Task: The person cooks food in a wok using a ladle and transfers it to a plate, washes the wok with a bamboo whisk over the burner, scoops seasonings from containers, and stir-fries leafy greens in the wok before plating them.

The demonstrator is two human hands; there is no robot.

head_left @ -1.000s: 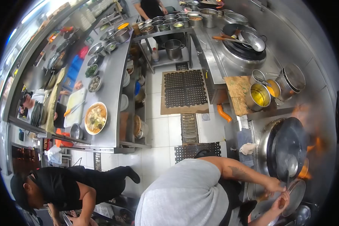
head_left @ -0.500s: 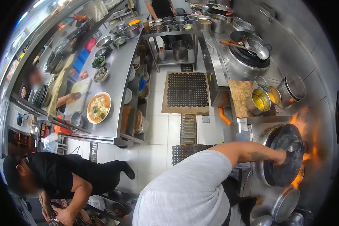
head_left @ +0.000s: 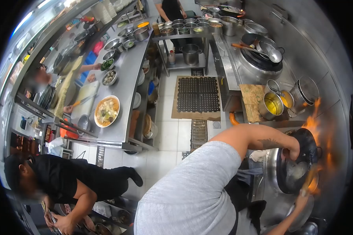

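Observation:
At the wok range, my left hand reaches into a dark wok, fingers pointing down and closed; what they grip, if anything, is hidden. My right hand is at the wok's near side, closed round a blurred, pale-brown long-handled tool that slants up over the rim. A pale, blurred patch shows in the bottom of the wok. Flames rise along the far side. A folded light cloth lies by the burner, below my left forearm.
Pots of yellow liquid and strainers stand left of the wok. Beyond is a covered large pot with a ladle. Behind me, a counter holds a filled plate. A co-worker in black stands behind.
My left hand has shifted up and deeper into the wok, which has tilted. My right hand and its tool have come into view. Across the counter, another person's hand now reaches the bowl of greens.

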